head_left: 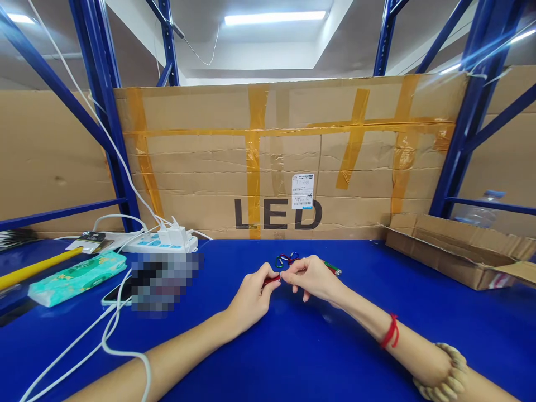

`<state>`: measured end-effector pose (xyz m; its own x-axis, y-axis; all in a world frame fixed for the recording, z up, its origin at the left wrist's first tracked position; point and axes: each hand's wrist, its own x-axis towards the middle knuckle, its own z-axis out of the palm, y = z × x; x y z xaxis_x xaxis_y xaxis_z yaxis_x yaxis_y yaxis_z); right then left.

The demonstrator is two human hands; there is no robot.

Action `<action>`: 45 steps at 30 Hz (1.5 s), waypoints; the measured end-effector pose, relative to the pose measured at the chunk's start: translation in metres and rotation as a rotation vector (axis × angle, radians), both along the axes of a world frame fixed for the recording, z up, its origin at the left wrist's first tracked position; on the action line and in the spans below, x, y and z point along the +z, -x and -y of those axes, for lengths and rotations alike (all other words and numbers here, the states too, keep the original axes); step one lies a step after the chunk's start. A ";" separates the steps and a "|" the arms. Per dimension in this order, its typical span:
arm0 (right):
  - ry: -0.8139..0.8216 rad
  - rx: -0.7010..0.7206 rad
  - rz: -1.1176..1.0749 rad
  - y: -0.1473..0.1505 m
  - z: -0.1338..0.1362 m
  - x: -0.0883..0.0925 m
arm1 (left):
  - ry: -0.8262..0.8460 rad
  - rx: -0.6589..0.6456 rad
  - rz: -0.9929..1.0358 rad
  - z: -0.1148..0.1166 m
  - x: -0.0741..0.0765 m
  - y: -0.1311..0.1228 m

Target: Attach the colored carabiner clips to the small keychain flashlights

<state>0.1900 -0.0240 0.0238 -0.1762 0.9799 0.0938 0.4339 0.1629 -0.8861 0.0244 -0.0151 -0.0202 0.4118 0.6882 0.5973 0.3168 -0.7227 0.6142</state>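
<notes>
Over the middle of the blue table, my left hand (pixel 250 295) is closed on a small, slim red shiny piece (pixel 271 280); most of it is covered by the fingers. My right hand (pixel 317 278) meets its right end, thumb and forefinger pinched together. Whatever that pinch holds is too small to make out. Just behind the hands lie carabiners, one green-blue (pixel 280 261) and others red and blue, partly covered by my right hand. Slim green and red sticks with silvery ends (pixel 334 268) stick out beyond my right hand.
An open cardboard box (pixel 444 259) sits at the right. On the left are a white power strip (pixel 144 244) with plugs, loose white cables (pixel 115 329) crossing my left forearm, a turquoise tissue pack (pixel 77 277) and a phone (pixel 117 294). A cardboard wall (pixel 201 167) closes the back.
</notes>
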 end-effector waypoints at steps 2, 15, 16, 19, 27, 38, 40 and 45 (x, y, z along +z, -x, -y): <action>0.046 -0.002 -0.019 -0.001 0.000 0.000 | -0.018 -0.003 -0.013 0.000 0.000 0.000; 0.177 0.028 -0.126 -0.009 -0.002 0.009 | 0.067 -0.078 0.119 -0.003 0.005 -0.004; 0.176 0.031 -0.126 -0.009 -0.002 0.008 | 0.072 -0.085 0.119 -0.003 0.005 -0.004; 0.186 0.040 -0.119 -0.009 -0.003 0.006 | 0.068 -0.105 0.105 -0.001 0.004 -0.004; 0.281 0.047 -0.203 -0.003 0.002 0.000 | -0.055 -0.044 -0.002 0.005 0.001 -0.002; 0.366 0.016 -0.298 0.002 0.001 -0.002 | -0.061 -0.031 0.005 0.002 0.004 -0.003; 0.315 0.007 -0.259 0.002 0.000 -0.001 | -0.032 -0.024 0.015 0.001 0.005 -0.004; 0.103 -0.020 -0.106 -0.002 -0.003 0.000 | 0.035 0.032 0.039 -0.001 0.010 -0.004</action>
<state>0.1922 -0.0206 0.0233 -0.1513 0.9884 0.0096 0.3395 0.0611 -0.9386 0.0288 -0.0138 -0.0107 0.3666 0.7215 0.5874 0.3147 -0.6903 0.6515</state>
